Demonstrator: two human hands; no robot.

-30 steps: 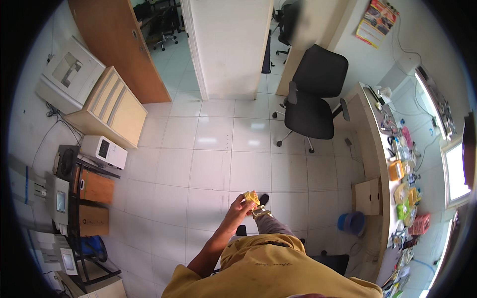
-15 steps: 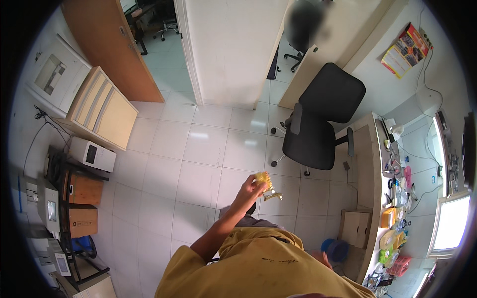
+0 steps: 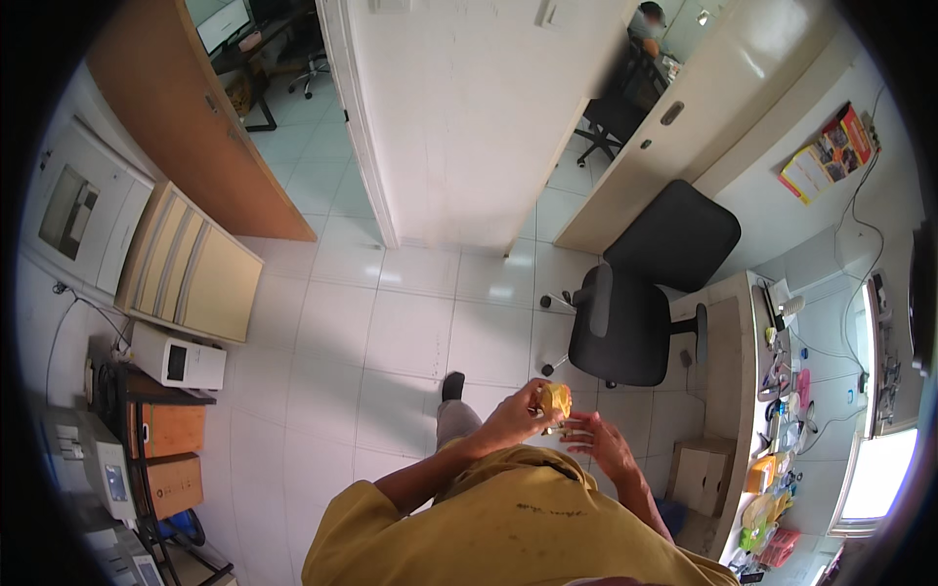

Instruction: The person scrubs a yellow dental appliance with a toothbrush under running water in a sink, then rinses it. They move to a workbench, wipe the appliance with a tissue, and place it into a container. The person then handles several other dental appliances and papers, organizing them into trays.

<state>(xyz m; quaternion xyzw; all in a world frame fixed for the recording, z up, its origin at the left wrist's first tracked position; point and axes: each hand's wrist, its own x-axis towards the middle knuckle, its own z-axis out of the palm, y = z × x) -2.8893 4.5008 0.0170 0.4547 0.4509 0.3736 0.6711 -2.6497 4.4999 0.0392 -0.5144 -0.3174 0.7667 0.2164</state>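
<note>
In front of my body, my left hand (image 3: pixel 516 418) is closed around a small yellow dental model (image 3: pixel 556 400) with brass-coloured metal on it. The yellow part points up and away from my palm, and the metal below is partly hidden by the fingers. My right hand (image 3: pixel 608 447) is raised just to the right of the model. Its fingers are apart and point at the lower metal part; whether a fingertip touches it I cannot tell. Nothing shows inside the right hand.
A black office chair (image 3: pixel 625 327) stands ahead on the right. A long workbench (image 3: pixel 747 381) crowded with small items runs along the right. Drawers (image 3: pixel 195 264) and a black rack (image 3: pixel 156 391) with boxes line the left. Ahead are two doorways; a person (image 3: pixel 647 27) sits beyond the right one.
My right hand has come up from low on the right to beside the dental model. The left hand has drawn the model closer and turned it. One foot now shows ahead.
</note>
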